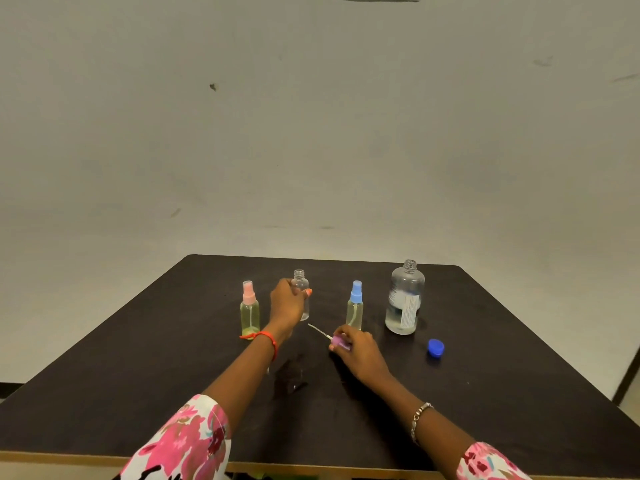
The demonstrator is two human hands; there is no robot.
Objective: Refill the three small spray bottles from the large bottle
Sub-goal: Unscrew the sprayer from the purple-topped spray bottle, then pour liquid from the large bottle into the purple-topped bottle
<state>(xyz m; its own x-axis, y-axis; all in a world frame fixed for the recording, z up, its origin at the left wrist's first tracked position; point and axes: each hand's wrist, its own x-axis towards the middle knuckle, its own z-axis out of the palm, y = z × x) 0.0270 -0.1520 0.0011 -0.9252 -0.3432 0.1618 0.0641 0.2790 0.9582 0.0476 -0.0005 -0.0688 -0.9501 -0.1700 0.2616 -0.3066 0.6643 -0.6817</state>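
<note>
Purple spray top [338, 342] pinched in right grip [358, 348], near open small bottle [300, 282] clamped in left grip [287, 303]; steady bottle upright.

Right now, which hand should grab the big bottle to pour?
Probably the right hand. It is on the same side as the big bottle, which stands uncapped, though it must first put down the purple spray top. The left hand holds the open small bottle, steadying it.

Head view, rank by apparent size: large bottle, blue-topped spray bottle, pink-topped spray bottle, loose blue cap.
1. large bottle
2. blue-topped spray bottle and pink-topped spray bottle: look alike, not ranked
3. loose blue cap
</note>
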